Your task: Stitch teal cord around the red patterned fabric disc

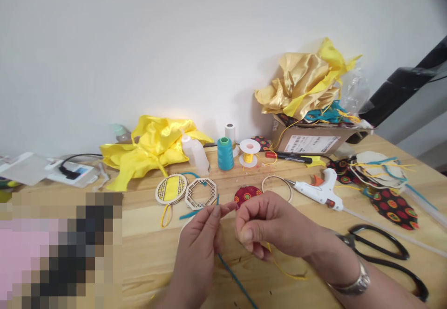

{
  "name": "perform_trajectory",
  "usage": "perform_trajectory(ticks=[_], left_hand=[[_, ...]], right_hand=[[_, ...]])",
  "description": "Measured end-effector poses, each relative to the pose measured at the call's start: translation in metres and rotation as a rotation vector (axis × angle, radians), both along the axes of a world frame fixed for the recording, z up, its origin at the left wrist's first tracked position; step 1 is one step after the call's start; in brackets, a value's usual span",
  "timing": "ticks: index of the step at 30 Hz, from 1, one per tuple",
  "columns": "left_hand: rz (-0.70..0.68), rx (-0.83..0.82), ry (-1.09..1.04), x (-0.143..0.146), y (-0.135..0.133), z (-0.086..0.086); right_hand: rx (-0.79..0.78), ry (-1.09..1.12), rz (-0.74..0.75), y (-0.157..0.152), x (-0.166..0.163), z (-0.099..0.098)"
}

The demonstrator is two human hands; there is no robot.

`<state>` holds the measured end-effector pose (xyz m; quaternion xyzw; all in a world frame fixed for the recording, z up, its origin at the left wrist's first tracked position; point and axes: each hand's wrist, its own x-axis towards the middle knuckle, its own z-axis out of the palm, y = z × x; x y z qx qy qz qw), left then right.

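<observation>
The wooden counter (146,253) fills the lower half of the view, its back edge against a white wall. Toward the back right corner a cardboard box (314,141) overflows with crumpled gold fabric (303,83); a heap of yellow satin (153,148) lies at the back edge, left of centre. Black scissors (384,248) rest near the right edge, and a white glue gun (316,190) lies between them and the box. A teal thread spool (225,153) stands at the back edge, with two wooden lattice frames (186,191) just in front of it and a red patterned fabric disc (247,194) beside those.

Both forearms come up from the near edge and meet over the middle of the counter. The left hand (199,239) is raised with fingers curled, thumb and forefinger pinched on a teal cord (233,276). The right hand (268,227), a metal bracelet on its wrist, is curled inward with fingertips closed close to the left's; it seems to pinch a yellow cord (284,269), though the fingers hide the grip.

The teal cord is thin and runs from the left hand's pinch down toward the near edge. The yellow cord loops onto the counter under the right wrist.
</observation>
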<state>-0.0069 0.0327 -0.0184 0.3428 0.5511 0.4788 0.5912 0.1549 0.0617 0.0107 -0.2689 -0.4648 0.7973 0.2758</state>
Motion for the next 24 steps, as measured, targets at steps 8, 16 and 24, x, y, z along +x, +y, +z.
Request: perform_trajectory(ticks=[8, 16, 24], left_hand=[[-0.207, 0.041, -0.047, 0.004, -0.006, 0.000], [-0.186, 0.032, -0.024, 0.000, -0.008, -0.006], [-0.198, 0.056, 0.073, 0.000, -0.011, -0.002]], right_hand=[[0.060, -0.164, -0.253, 0.007, -0.012, -0.002], [0.098, -0.223, -0.323, 0.011, -0.011, -0.008], [0.085, -0.264, -0.382, 0.013, -0.012, -0.012]])
